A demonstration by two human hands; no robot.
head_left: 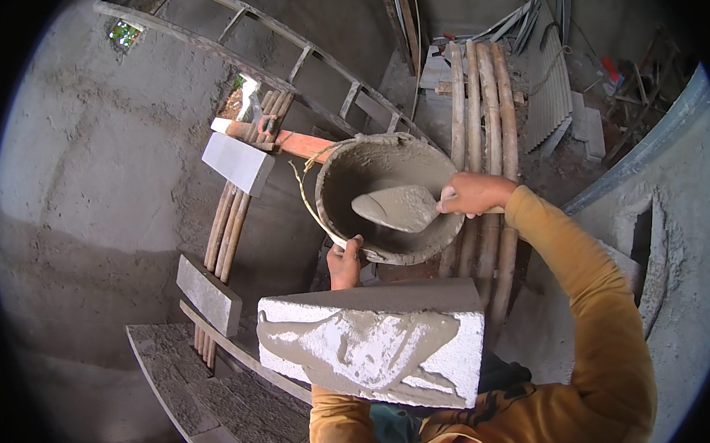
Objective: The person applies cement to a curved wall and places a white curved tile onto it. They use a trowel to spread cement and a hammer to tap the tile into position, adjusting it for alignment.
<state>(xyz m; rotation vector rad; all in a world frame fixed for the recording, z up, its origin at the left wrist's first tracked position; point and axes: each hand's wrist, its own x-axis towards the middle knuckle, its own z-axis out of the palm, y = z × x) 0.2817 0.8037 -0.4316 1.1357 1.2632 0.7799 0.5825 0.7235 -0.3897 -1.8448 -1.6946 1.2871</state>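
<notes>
The pale block (377, 341) sat at six o'clock from the bucket (346, 154), its near face smeared with mortar (429, 339) but showing white patches, so I judged the coating only partly done. The left hand (345, 262) gripped the bucket's rim at seven; the right hand (475, 194), at three, held a loaded trowel (399, 208). An orange bar (301, 145) crowded ten o'clock; poles (489, 116) ran past one, a ladder (301, 64) at eleven.

Trowel (399, 208) w/ wet mortar on its blade is held in R hand (477, 193) inside grey bucket (378, 154); bucket's rim is gripped by L hand (344, 264). L forearm is part. hidden by lg. block (465, 337), its face smeared w/ mortar. Bamboo poles (488, 93) are seen beyond bucket, ladder (301, 64) at upper L.
</notes>
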